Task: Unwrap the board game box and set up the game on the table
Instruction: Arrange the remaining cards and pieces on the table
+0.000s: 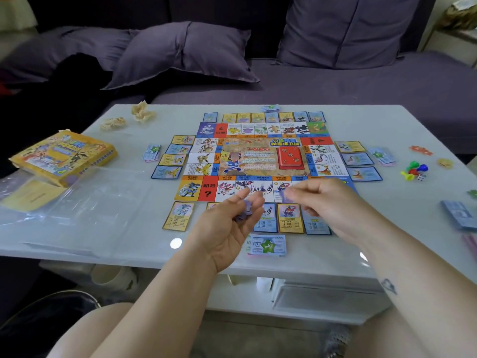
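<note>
While your left hand (229,228) cups the small purple pieces (244,212) palm-up, fingers curled round them, your right hand (327,205) hovers just to their right, its grip too blurred to tell. The colourful square game board (258,156) lies just beyond both.

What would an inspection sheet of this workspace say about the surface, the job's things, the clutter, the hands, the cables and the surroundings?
Surface: pale glossy table, light reflections on it.
Job's things: game board laid flat, cards in rows round it, red deck on its centre, pawns and money stack on the table, yellow box at left.
Clutter: clear wrap beside the box, crumpled paper at the far edge.
Hands: left hand holds purple pieces in curled fingers; right hand over the board's near edge, fingertips blurred, grip unclear.
Cables: nothing seen.
Surroundings: purple sofa with cushions behind the table.
</note>
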